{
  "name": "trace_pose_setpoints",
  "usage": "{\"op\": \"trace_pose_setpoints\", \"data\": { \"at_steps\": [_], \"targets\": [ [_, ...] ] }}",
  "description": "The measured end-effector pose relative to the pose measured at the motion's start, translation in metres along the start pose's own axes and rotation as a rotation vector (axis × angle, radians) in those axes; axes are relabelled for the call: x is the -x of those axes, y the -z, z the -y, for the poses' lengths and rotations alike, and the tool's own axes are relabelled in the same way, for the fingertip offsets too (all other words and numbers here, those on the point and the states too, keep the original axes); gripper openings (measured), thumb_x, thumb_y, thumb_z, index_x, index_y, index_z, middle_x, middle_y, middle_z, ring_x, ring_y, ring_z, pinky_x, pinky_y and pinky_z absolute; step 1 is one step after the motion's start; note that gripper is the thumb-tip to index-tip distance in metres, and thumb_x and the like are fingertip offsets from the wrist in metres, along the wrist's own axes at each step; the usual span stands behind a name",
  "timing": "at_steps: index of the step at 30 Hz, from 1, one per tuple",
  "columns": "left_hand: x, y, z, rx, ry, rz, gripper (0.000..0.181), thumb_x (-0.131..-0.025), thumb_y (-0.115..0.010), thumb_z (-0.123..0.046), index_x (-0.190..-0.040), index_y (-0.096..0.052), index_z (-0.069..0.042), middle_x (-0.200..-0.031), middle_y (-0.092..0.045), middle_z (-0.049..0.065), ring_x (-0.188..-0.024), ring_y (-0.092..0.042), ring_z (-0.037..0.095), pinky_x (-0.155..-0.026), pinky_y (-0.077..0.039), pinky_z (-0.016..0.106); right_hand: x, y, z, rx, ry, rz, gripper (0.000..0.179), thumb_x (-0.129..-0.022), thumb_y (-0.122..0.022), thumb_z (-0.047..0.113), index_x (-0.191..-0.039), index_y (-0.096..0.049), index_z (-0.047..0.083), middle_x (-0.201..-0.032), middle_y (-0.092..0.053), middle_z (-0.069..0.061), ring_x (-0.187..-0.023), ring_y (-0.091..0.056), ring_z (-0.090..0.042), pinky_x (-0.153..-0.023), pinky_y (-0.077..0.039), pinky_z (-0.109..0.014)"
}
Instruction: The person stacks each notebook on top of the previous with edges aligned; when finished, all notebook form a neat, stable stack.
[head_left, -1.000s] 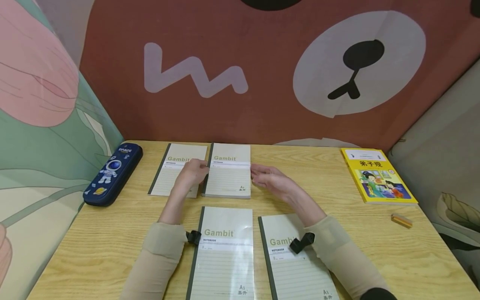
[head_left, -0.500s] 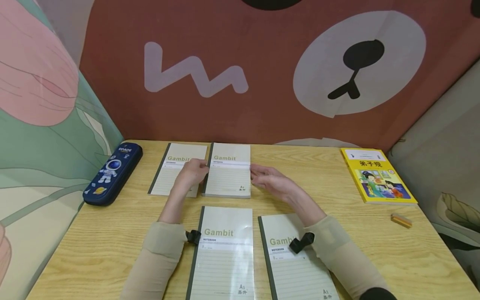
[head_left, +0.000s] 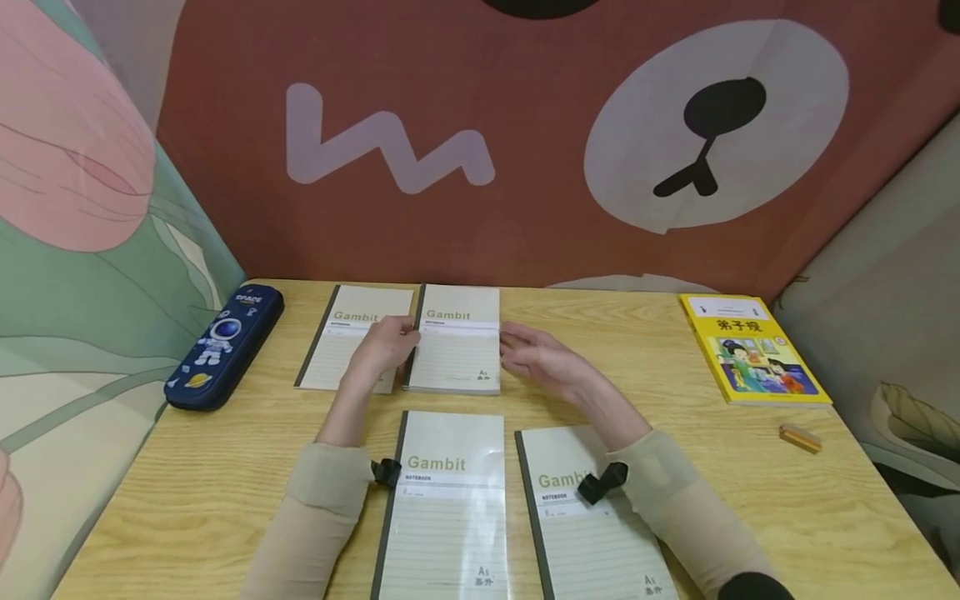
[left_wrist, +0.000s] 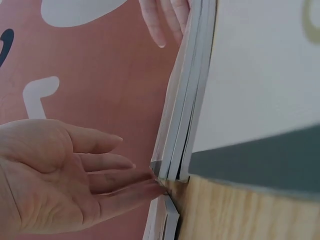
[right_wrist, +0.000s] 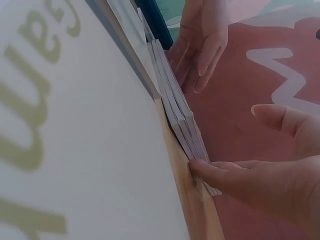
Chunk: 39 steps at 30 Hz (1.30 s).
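A stack of Gambit notebooks lies at the back middle of the table, between both hands. My left hand has its fingertips at the dark spine side, over a second Gambit notebook lying to the left. Its fingers extend fairly straight in the left wrist view. On the opposite side, my right hand stands on edge with extended fingers at the stack's right edge. In the right wrist view, a fingertip of the right hand meets the corner of the stacked notebooks. Neither hand curls round anything.
Two more Gambit notebooks lie in front, one in the middle and one under the right forearm. A navy astronaut pencil case is at the left edge. At right are a yellow book and a small orange-striped eraser-like block.
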<state>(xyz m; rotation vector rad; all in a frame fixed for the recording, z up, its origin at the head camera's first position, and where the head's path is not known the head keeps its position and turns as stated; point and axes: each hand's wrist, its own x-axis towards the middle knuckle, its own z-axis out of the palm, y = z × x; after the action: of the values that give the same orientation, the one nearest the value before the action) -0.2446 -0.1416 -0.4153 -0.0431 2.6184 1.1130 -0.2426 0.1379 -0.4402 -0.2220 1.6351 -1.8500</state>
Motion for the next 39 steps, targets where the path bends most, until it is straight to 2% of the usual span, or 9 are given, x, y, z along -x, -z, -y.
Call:
{"op": "trace_pose_setpoints", "data": {
  "at_steps": [3, 5, 8, 13, 17, 21, 26, 31, 39],
  "targets": [
    [0.002, -0.002, -0.003, 0.013, -0.044, -0.035, 0.054, -0.108, -0.047, -0.023, -0.158, -0.038, -0.004, -0.154, -0.050, 0.025, -0.110, -0.065, 0.037, -0.089, -0.057, 0.045, 0.003, 0.002, 0.001, -0.031, 0.010, -0.021, 0.078, -0.102, -0.046, -0.001, -0.165, 0.000, 0.004, -0.174, 0.001, -0.018, -0.162, -0.008, -0.034, -0.132, -0.017, -0.050],
    [0.003, -0.003, -0.006, 0.029, -0.077, -0.077, 0.054, -0.108, -0.047, -0.025, -0.158, -0.040, -0.007, -0.161, -0.043, 0.021, -0.134, -0.055, 0.039, -0.108, -0.051, 0.054, 0.006, 0.004, 0.003, -0.042, 0.016, -0.044, 0.077, -0.102, -0.046, 0.000, -0.165, -0.002, 0.003, -0.174, 0.000, -0.021, -0.161, -0.013, -0.038, -0.131, -0.019, -0.051],
    [0.006, -0.008, -0.010, 0.078, -0.133, -0.136, 0.052, -0.108, -0.049, -0.026, -0.157, -0.043, -0.010, -0.160, -0.045, 0.017, -0.147, -0.044, 0.037, -0.120, -0.040, 0.057, 0.012, 0.009, 0.006, -0.025, 0.024, -0.085, 0.077, -0.102, -0.049, 0.002, -0.165, -0.006, 0.003, -0.173, -0.007, -0.024, -0.156, -0.025, -0.044, -0.129, -0.026, -0.053],
    [0.012, -0.021, -0.018, 0.160, -0.239, -0.185, 0.056, -0.108, -0.050, -0.031, -0.159, -0.039, -0.009, -0.146, -0.059, 0.015, -0.133, -0.057, 0.033, -0.112, -0.048, 0.050, 0.026, 0.019, 0.008, 0.058, 0.029, -0.135, 0.078, -0.102, -0.055, 0.005, -0.166, -0.010, 0.007, -0.170, -0.019, -0.024, -0.150, -0.037, -0.046, -0.124, -0.034, -0.055],
    [0.019, -0.034, -0.026, 0.176, -0.287, -0.202, 0.058, -0.109, -0.046, -0.039, -0.159, -0.039, -0.011, -0.138, -0.065, 0.015, -0.126, -0.062, 0.033, -0.109, -0.050, 0.049, 0.040, 0.027, 0.007, 0.153, 0.031, -0.170, 0.077, -0.102, -0.058, 0.008, -0.166, -0.015, 0.008, -0.166, -0.028, -0.025, -0.147, -0.043, -0.045, -0.120, -0.041, -0.054],
    [0.030, -0.049, -0.033, 0.178, -0.295, -0.143, 0.062, -0.109, -0.038, -0.053, -0.158, -0.042, -0.015, -0.149, -0.058, 0.014, -0.133, -0.059, 0.033, -0.115, -0.046, 0.051, 0.056, 0.032, 0.003, 0.239, 0.031, -0.210, 0.075, -0.103, -0.060, 0.014, -0.165, -0.019, 0.008, -0.162, -0.036, -0.026, -0.143, -0.048, -0.044, -0.115, -0.048, -0.051],
    [0.047, -0.065, -0.039, 0.256, -0.257, 0.019, 0.074, -0.106, -0.030, -0.064, -0.161, -0.035, -0.015, -0.164, -0.041, 0.012, -0.139, -0.056, 0.035, -0.124, -0.036, 0.052, 0.078, 0.039, -0.001, 0.369, 0.039, -0.268, 0.070, -0.104, -0.061, 0.021, -0.163, -0.025, 0.005, -0.154, -0.044, -0.028, -0.136, -0.055, -0.044, -0.108, -0.054, -0.050],
    [0.064, -0.078, -0.044, 0.300, -0.213, 0.117, 0.071, -0.108, -0.028, -0.060, -0.164, -0.028, -0.017, -0.164, -0.040, 0.014, -0.138, -0.056, 0.036, -0.119, -0.041, 0.054, 0.100, 0.045, -0.004, 0.517, 0.052, -0.315, 0.069, -0.104, -0.061, 0.028, -0.161, -0.030, 0.004, -0.153, -0.047, -0.028, -0.131, -0.059, -0.043, -0.104, -0.057, -0.049],
    [0.095, -0.093, -0.047, 0.366, -0.128, 0.227, 0.063, -0.110, -0.026, -0.050, -0.164, -0.028, -0.017, -0.158, -0.045, 0.022, -0.142, -0.050, 0.039, -0.111, -0.051, 0.050, 0.137, 0.049, -0.010, 0.720, -0.005, -0.358, 0.074, -0.104, -0.061, 0.037, -0.161, -0.028, 0.003, -0.157, -0.042, -0.030, -0.141, -0.049, -0.047, -0.106, -0.054, -0.052]
  ]
}}
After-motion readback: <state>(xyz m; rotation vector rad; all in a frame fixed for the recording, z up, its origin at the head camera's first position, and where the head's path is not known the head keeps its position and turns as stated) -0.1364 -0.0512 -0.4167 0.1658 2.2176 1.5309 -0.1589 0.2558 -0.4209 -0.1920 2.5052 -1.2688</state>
